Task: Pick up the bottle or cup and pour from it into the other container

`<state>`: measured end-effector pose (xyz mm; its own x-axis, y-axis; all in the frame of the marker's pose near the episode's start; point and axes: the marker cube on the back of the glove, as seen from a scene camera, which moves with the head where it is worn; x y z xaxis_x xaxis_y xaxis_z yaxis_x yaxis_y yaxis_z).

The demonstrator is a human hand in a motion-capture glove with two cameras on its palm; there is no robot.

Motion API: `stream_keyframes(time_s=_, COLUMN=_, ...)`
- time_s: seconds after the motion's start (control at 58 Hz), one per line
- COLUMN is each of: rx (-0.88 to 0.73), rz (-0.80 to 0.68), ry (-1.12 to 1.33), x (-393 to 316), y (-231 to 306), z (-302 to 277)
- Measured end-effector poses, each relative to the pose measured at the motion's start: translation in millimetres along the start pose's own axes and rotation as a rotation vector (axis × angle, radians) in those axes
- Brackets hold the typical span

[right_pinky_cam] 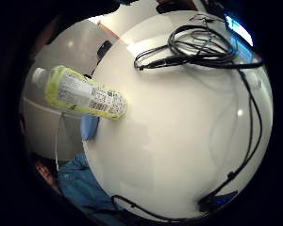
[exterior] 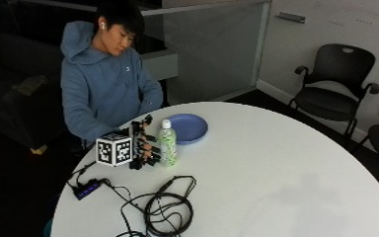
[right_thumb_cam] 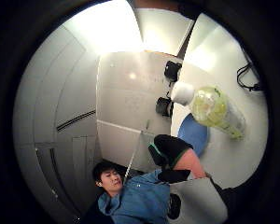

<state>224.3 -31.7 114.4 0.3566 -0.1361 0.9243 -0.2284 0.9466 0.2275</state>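
A clear bottle (exterior: 168,143) with a white cap and a yellow-green label stands upright on the round white table (exterior: 275,173), near the person's edge. Just behind it lies a shallow blue plate (exterior: 188,128). My gloved right hand (exterior: 145,148) is low over the table right beside the bottle, palm turned toward it, fingers relaxed and not closed round it. Both palm views show the whole bottle (right_pinky_cam: 85,92) (right_thumb_cam: 214,109) a short way off, with the blue plate (right_pinky_cam: 89,126) (right_thumb_cam: 193,135) by its base.
A tangle of black cables (exterior: 167,207) (right_pinky_cam: 198,47) lies on the table in front of the hand, with a small black box (exterior: 88,189) near the edge. A black chair (exterior: 337,89) stands beyond the table's far side.
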Motion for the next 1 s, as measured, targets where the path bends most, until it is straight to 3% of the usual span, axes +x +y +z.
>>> stream_keyframes(time_s=0.328, rx=-0.069, rz=-0.025, ry=-0.148, x=15.4, y=-18.8, z=73.4)
stream_keyframes(time_s=0.552, rx=0.146, rz=-0.085, ry=-0.153, x=10.0, y=-32.1, z=93.9)
stream_keyframes(time_s=0.759, rx=0.073, rz=-0.082, ry=-0.090, x=-5.8, y=-35.5, z=108.0)
stream_keyframes(time_s=1.0, rx=-0.126, rz=-0.172, ry=0.227, x=-51.7, y=-30.4, z=126.7)
